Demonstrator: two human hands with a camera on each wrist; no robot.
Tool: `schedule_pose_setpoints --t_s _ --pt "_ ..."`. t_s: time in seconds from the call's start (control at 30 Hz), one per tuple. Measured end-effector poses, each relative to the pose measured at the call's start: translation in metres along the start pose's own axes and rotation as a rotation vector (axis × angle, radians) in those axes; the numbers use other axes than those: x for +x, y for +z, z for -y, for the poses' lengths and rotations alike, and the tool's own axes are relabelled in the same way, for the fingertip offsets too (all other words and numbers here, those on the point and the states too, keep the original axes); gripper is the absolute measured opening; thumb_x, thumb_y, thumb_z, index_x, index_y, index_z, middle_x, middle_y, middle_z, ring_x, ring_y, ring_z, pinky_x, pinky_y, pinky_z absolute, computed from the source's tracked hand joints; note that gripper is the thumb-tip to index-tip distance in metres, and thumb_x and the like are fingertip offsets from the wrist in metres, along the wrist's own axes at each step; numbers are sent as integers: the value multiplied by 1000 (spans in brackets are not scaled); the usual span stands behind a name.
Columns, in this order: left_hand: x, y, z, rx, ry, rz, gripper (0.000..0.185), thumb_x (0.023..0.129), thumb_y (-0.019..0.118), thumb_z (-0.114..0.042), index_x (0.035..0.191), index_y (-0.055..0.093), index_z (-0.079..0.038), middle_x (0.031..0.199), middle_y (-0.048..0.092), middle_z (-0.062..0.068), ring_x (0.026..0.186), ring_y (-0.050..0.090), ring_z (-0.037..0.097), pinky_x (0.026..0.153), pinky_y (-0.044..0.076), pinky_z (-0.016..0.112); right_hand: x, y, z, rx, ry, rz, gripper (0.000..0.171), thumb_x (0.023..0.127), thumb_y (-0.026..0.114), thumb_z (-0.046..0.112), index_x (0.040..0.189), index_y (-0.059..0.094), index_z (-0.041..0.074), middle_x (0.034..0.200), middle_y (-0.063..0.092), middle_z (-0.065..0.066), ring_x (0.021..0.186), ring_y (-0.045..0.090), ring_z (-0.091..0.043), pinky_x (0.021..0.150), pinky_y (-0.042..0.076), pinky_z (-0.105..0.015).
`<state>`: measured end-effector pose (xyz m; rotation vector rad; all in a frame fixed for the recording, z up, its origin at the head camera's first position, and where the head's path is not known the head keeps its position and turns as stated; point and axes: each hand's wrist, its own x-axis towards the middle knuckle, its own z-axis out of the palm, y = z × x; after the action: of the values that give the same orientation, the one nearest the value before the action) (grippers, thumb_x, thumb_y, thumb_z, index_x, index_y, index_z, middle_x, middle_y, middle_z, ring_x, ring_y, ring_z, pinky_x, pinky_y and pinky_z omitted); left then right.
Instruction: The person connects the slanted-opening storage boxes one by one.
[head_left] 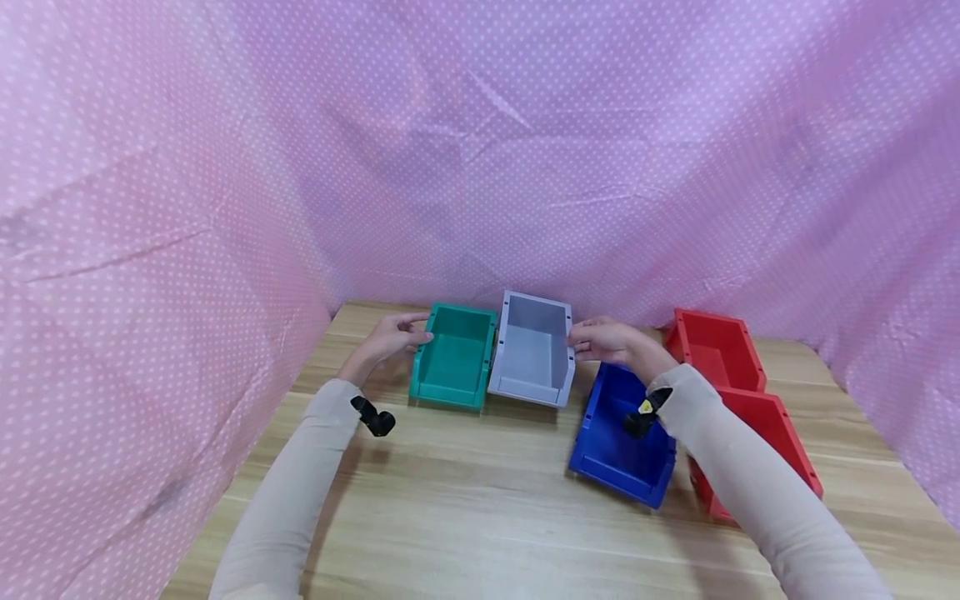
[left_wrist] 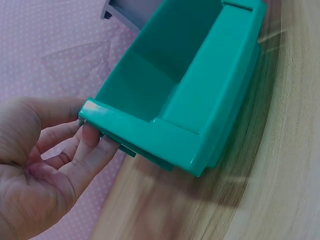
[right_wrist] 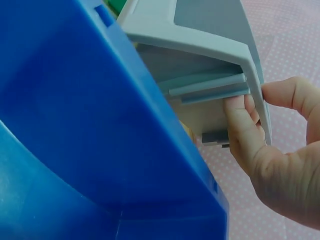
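Observation:
In the head view a green bin (head_left: 452, 358) and a grey bin (head_left: 532, 350) stand side by side at the back of the table, their facing edges close together. My left hand (head_left: 392, 337) grips the green bin's left side; the left wrist view shows the thumb at the rim and fingers (left_wrist: 90, 160) under it. My right hand (head_left: 609, 342) pinches the grey bin's right rim, with fingertips tucked beneath the edge in the right wrist view. The grey bin sits slightly higher and tilted. A blue bin (head_left: 618, 417) lies just below my right hand, partly covered by the wrist camera.
Two red bins stand at the right, one (head_left: 712, 346) behind the other (head_left: 772, 433), and my right forearm crosses over the nearer one. A pink dotted cloth (head_left: 480, 167) hangs behind and at both sides of the wooden table (head_left: 450, 500).

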<state>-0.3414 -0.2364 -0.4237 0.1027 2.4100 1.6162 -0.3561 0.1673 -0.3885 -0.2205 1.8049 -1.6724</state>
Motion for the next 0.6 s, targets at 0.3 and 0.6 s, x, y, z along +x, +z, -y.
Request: schedule_pose_setpoints --t_s 0.3,0.6 --pt "1 1 -1 2 0 12 57 100 67 -16 153 47 -11 121 66 17 111 66 31 95 60 42 0 -2 0 11 -1 25 36 101 38 -6 79 62 11 80 67 5 82 65 -7 80 57 -23" --pt "4 -1 1 3 -11 6 58 100 68 -17 154 47 -13 119 68 15 108 67 28 94 60 40 1 -3 0 2 -9 33 32 101 38 -4 85 60 10 83 66 5 87 65 -9 82 57 -24"
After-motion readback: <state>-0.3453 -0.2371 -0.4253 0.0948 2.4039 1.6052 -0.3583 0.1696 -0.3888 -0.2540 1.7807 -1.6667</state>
